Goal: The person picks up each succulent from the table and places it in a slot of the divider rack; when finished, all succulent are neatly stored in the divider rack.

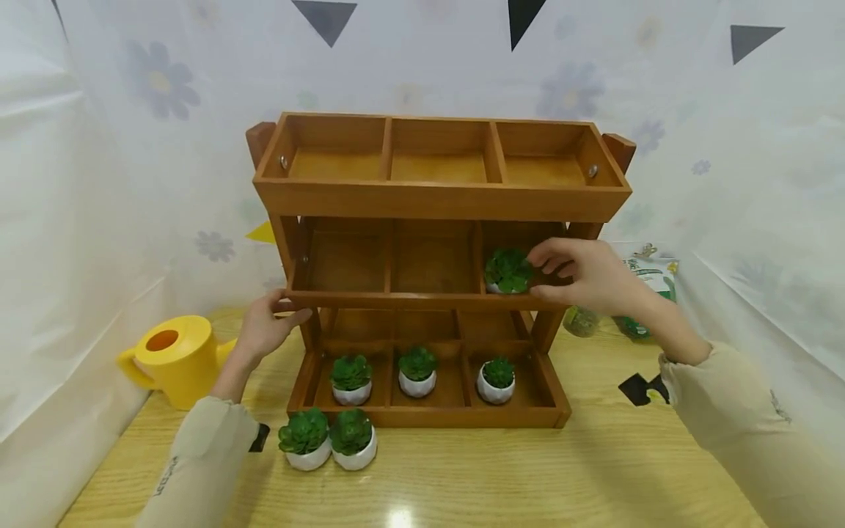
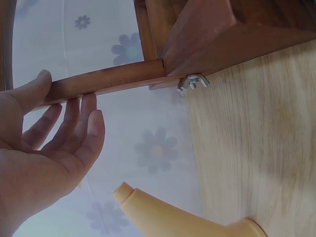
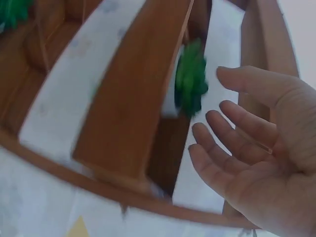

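I count four potted plants [image 1: 417, 370] inside the rack [image 1: 442, 202], the middle-tier plant [image 1: 507, 271] right of centre beside the loosely parted right hand [image 1: 587, 273], two loose plants [image 1: 304, 438] remaining lower left, left hand [image 1: 266, 328] gripping the frame.

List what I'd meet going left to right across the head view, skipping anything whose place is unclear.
Yellow watering can, left hand, bottom-tier middle potted plant, middle-tier potted plant, right hand, green-and-white bag.
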A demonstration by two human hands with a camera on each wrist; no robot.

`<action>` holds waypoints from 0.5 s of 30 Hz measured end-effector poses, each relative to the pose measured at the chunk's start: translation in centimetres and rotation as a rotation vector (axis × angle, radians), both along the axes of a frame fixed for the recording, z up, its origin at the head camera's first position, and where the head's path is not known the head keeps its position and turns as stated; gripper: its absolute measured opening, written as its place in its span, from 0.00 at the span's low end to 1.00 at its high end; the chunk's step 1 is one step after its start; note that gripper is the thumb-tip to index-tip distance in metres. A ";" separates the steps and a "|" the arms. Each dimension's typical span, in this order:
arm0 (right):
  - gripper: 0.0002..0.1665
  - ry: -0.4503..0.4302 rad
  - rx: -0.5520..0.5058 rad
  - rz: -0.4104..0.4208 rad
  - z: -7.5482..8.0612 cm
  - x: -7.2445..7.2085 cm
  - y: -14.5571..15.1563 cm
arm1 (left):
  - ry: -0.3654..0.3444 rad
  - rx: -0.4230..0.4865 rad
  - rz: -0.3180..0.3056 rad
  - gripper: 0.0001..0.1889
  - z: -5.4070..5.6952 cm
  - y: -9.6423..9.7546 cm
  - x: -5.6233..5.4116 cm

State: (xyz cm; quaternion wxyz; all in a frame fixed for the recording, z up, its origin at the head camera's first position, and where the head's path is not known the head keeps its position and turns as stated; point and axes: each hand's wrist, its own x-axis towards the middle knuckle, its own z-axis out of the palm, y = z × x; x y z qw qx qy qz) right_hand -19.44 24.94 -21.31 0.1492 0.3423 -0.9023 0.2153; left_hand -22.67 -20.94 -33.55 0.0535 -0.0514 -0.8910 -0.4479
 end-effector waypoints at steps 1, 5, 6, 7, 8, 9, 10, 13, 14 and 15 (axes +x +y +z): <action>0.19 0.016 -0.034 0.032 -0.6 0.3 -0.4 | 0.004 0.001 0.000 0.28 0.0 0.0 0.0; 0.18 -0.020 -0.110 0.102 -3.1 1.4 -2.4 | 0.007 0.005 0.007 0.28 -0.1 -0.1 0.1; 0.18 -0.041 -0.122 0.110 -3.8 1.7 -2.9 | 0.006 0.007 0.008 0.28 -0.1 -0.1 0.1; 0.17 -0.067 -0.131 0.114 -4.6 2.0 -3.5 | 0.007 0.007 0.008 0.28 -0.2 -0.1 0.2; 0.17 -0.096 -0.138 0.116 -5.3 2.3 -4.1 | 0.007 0.009 0.009 0.28 -0.2 -0.1 0.2; 0.17 -0.126 -0.148 0.119 -6.0 2.6 -4.8 | 0.007 0.012 0.009 0.28 -0.2 -0.1 0.2; 0.17 -0.157 -0.167 0.127 -6.9 2.9 -5.4 | 0.009 0.014 0.007 0.28 -0.2 -0.1 0.1; 0.16 -0.254 -0.214 0.137 -9.5 3.8 -7.6 | 0.014 0.014 0.005 0.27 -0.2 0.0 0.0; 0.16 -0.284 -0.229 0.137 -10.5 4.1 -8.4 | 0.014 0.015 0.005 0.27 -0.2 0.0 0.0; 0.15 -0.313 -0.244 0.138 -11.5 4.4 -9.2 | 0.014 0.015 0.005 0.27 -0.2 0.0 0.0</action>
